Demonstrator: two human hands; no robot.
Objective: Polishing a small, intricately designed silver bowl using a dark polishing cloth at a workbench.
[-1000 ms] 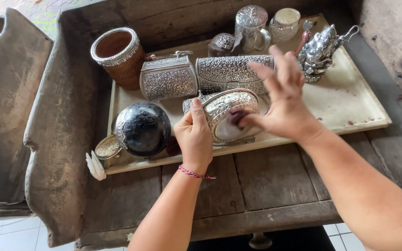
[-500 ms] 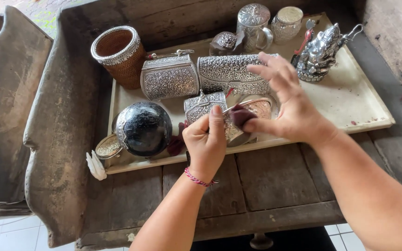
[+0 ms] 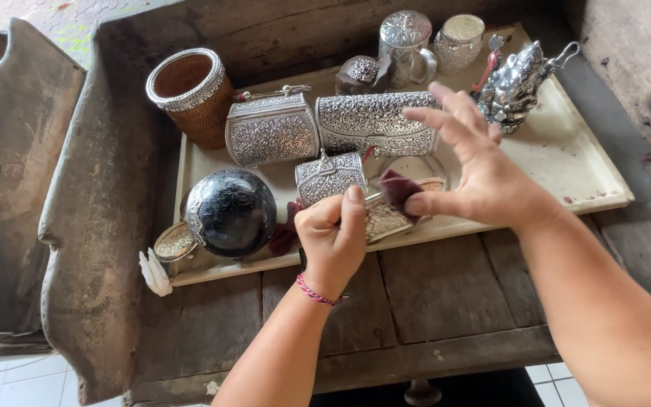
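- Left hand (image 3: 333,237) grips small embossed silver case (image 3: 386,218) at tray (image 3: 566,173) front edge.
- Right hand (image 3: 484,177), fingers spread, pinches dark red cloth (image 3: 399,188) against case, at 3 o'clock of left hand.

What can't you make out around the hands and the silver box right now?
Head view only:
- Open silver box: its inside is hidden by the left hand and the dark red cloth.
- Round plate: partly behind the right hand.
- Small figurine: details too small.
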